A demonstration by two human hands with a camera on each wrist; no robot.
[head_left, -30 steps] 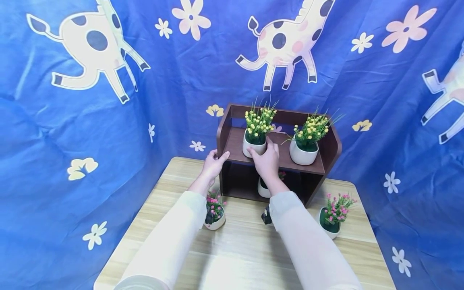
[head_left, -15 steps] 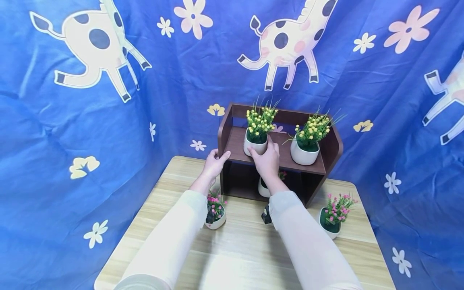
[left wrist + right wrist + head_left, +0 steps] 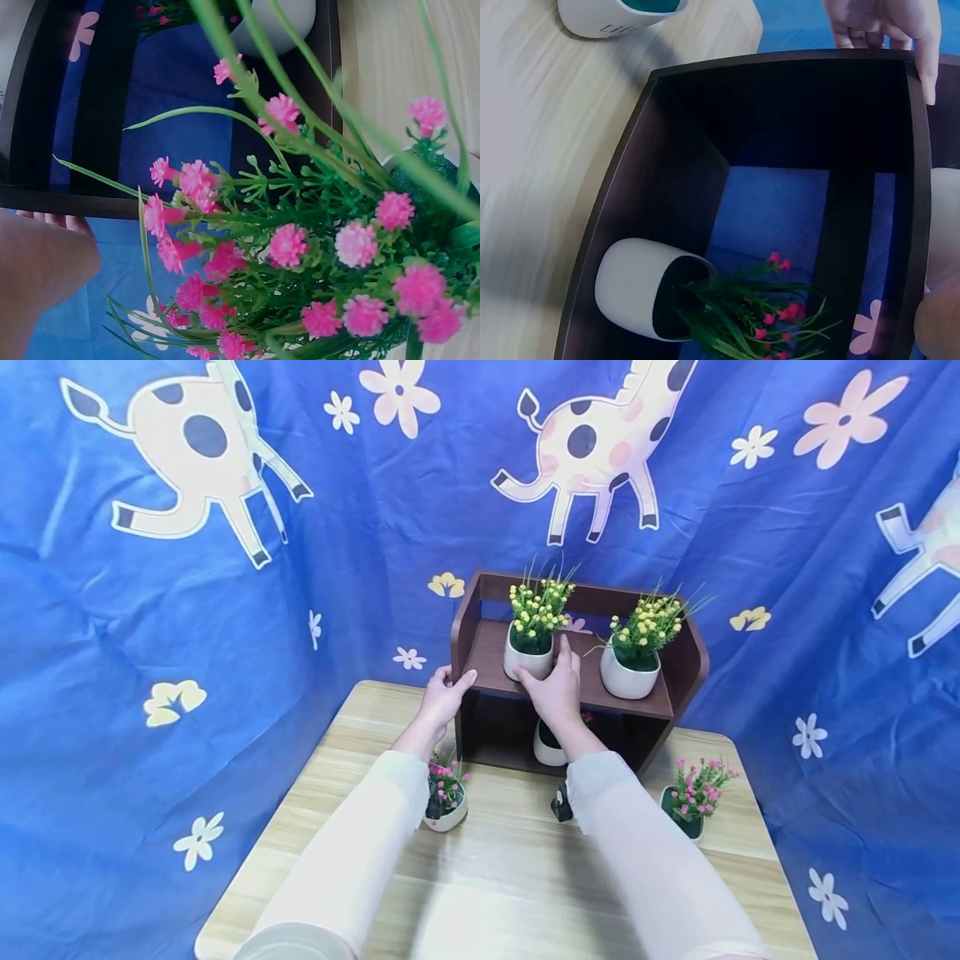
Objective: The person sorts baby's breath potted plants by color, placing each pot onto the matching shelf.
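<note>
My left hand (image 3: 437, 703) grips the left end of a dark brown two-tier shelf (image 3: 463, 631), its thumb on the upper board's front edge. In the right wrist view, that left hand (image 3: 889, 22) has its fingers against the shelf's outer side. On the upper tier, a white pot with yellow flowers (image 3: 528, 660) stands toward the left. My right hand (image 3: 557, 697) is beside this pot, its thumb near the front and its fingers spread slightly off the right side. A second yellow-flowered pot (image 3: 630, 677) stands to the right. Below, a pink-flowered pot (image 3: 634, 289) sits on the lower tier.
Another pink-flowered pot (image 3: 447, 817) stands on the wooden table (image 3: 495, 877) under my left forearm. A further one (image 3: 693, 806) stands right of the shelf. A blue curtain (image 3: 420, 518) with giraffes and flowers hangs behind and at the sides.
My right hand's fingers have loosened from the left yellow-flowered pot, and its forearm has shifted slightly right. The pot stays in place, and my left hand keeps its grip on the shelf.
</note>
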